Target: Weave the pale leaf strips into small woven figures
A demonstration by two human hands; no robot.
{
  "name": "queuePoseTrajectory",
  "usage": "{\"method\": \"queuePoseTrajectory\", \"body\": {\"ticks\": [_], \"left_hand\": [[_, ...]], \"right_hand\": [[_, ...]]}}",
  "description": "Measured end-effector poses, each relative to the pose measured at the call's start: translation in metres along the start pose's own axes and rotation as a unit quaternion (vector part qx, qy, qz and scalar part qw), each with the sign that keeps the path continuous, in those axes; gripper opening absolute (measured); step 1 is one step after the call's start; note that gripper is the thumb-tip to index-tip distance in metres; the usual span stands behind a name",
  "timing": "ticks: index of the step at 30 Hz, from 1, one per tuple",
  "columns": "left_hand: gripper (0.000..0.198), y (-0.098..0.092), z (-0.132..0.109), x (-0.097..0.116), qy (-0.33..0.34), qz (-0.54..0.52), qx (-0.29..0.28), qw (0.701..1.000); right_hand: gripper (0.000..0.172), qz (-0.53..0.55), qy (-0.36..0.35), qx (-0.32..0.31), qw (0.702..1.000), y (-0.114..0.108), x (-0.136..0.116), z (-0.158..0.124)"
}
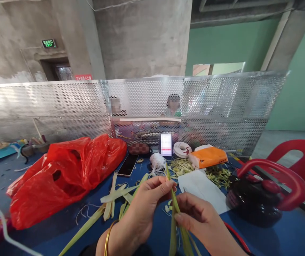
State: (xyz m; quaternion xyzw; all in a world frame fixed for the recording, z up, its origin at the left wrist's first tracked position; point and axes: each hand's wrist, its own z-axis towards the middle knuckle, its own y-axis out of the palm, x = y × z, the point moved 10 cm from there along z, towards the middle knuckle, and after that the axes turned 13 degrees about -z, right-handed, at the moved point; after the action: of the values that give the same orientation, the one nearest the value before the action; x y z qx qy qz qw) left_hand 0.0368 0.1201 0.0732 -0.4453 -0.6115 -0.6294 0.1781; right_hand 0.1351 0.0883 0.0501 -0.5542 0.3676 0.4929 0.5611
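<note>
Long green leaf strips point(185, 239), which look like corn husk, run between my two hands and hang down towards the table's front. My left hand point(144, 204), with a gold bangle at the wrist, pinches their upper end between thumb and fingers. Lower down, my right hand point(204, 218) grips the same strips with thumb and bent fingers. Beside my left hand, several loose pale husk pieces point(112, 201) lie in a pile, with a longer green leaf point(84, 229) pointing to the front left. A bundle of white string point(158, 161) sits just beyond my hands.
On the blue table point(163, 231) lie a red plastic bag point(69, 177), a phone point(128, 165), a checked pouch point(138, 148), a tape roll point(182, 149), an orange tissue pack point(208, 157), white paper point(201, 188) and a black kettle point(256, 199). Behind a perforated metal screen point(147, 96) sit two people.
</note>
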Motion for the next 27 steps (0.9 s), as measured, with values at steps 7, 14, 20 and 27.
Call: {"method": "queuePoseTrajectory", "body": {"ticks": [7,14,20,27], "left_hand": [[0.025,-0.010,0.009,0.000,0.012,0.013,0.002,1.000],[0.026,-0.010,0.014,-0.010,-0.003,0.043,-0.002,0.999],[0.023,-0.023,0.015,-0.026,0.071,0.077,0.076,0.992],[0.012,0.020,-0.006,-0.091,0.042,0.227,-0.064,0.971]], "right_hand": [[0.028,-0.045,0.011,-0.022,0.999,0.003,0.003,0.000],[0.034,-0.010,0.006,-0.025,1.000,0.003,0.005,0.000],[0.021,0.175,0.062,0.147,0.971,-0.048,0.029,0.026],[0.030,0.197,0.080,0.301,0.929,-0.117,0.022,0.117]]}}
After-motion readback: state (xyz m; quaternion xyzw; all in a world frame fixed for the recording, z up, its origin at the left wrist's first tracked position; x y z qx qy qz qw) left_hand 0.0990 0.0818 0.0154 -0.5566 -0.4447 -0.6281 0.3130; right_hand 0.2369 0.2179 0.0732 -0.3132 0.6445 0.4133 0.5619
